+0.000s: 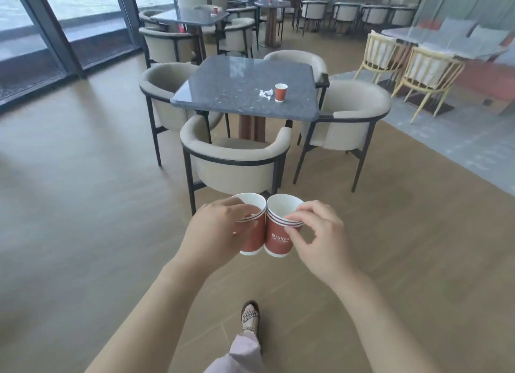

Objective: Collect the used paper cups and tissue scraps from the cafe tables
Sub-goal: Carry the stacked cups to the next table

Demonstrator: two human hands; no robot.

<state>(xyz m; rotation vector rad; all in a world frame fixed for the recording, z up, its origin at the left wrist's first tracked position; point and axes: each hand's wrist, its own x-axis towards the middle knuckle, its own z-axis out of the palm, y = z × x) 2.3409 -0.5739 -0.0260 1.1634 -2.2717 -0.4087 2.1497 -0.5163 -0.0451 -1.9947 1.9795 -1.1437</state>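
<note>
Table (242, 77) is dead ahead. Well short of it, our left hand (217, 230) wraps the left stack (255, 240) and our right hand (317, 233) pinches the rim of the right stack (278, 241); the two stacks touch. On the table's right side stands a single cup (281, 92), with a tissue scrap (265, 94) just beside it. We judge the cups light and crushable, so grip them mid-wall. The tissue is soft, so pinch it. The right stack reads "Hilton"; the line below is illegible.

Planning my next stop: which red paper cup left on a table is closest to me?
The red paper cup on the nearest grey stone table, beside crumpled white tissue scraps; the other table cups stand farther back.
</note>
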